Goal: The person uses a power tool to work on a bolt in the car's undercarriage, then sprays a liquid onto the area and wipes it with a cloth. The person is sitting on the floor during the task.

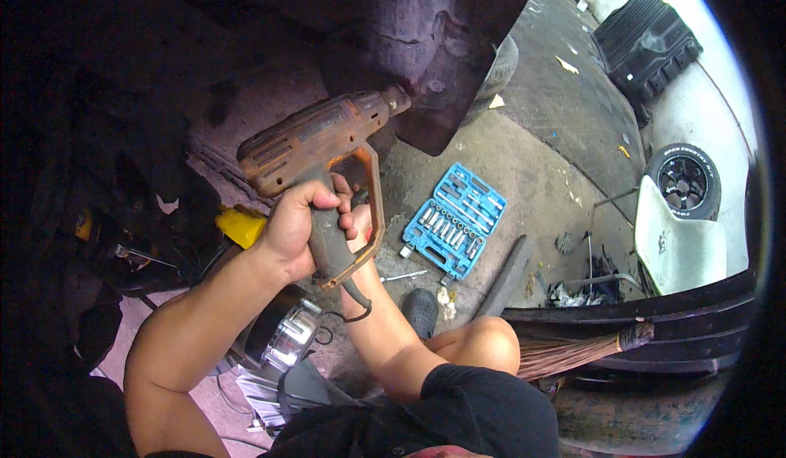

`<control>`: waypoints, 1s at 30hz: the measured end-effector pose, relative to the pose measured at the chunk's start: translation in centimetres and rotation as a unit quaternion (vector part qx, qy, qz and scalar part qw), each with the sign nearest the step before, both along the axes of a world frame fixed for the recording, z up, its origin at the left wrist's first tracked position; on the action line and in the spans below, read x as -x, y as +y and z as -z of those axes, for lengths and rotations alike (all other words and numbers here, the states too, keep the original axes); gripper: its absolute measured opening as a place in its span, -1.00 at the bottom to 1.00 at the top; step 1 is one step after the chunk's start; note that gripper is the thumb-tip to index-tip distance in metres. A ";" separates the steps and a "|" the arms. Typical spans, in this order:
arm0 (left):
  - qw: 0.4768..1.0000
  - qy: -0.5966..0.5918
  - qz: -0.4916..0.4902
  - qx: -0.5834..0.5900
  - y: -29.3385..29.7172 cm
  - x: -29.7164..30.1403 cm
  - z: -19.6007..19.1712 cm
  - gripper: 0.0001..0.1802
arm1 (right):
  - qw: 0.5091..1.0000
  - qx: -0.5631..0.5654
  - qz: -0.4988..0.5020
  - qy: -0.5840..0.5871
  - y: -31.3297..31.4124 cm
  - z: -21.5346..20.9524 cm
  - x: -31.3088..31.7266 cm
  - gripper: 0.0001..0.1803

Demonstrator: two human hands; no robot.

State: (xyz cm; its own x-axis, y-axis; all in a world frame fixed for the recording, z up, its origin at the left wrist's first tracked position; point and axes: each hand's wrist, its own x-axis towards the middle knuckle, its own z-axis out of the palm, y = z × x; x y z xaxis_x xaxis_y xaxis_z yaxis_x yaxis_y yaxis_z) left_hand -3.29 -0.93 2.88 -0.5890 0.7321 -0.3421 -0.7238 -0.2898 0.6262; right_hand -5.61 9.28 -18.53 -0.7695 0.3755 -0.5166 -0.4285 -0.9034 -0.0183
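While clamped in the left hand (pixel 296 227), heat gun (pixel 315 143) aimed nozzle-first at dark panel (pixel 426 40), right hand (pixel 358 230) steadying grip, closure hidden.

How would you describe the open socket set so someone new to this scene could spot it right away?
Start at the dark, rusty vehicle panel at the top, where the orange heat gun points, gripped by the left hand. Drop down and right onto the grey concrete floor. There lies the socket set: a bright blue case, opened flat, with rows of shiny sockets, the only blue thing around.
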 end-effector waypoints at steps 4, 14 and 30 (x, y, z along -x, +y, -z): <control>1.000 0.001 0.013 -0.022 -0.1 -0.1 -0.3 -0.72 | 1.000 -0.004 0.001 -0.003 0.0 0.1 -0.2 -0.50; 0.999 -0.002 0.034 -0.029 -0.2 0.1 -0.1 -0.72 | 1.000 -0.006 0.004 -0.006 0.3 0.2 -0.1 -0.50; 1.000 -0.013 0.007 0.022 0.4 0.6 0.1 -0.74 | 1.000 -0.001 0.012 -0.004 0.5 0.3 -0.1 -0.49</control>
State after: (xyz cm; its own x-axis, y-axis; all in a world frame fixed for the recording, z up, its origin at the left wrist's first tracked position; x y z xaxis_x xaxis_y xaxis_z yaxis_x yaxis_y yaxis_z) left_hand -3.89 -0.51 2.74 -0.5697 0.7237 -0.3895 -0.7441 -0.2529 0.6184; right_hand -5.56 9.80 -18.79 -0.7555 0.3950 -0.5226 -0.4505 -0.8925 -0.0233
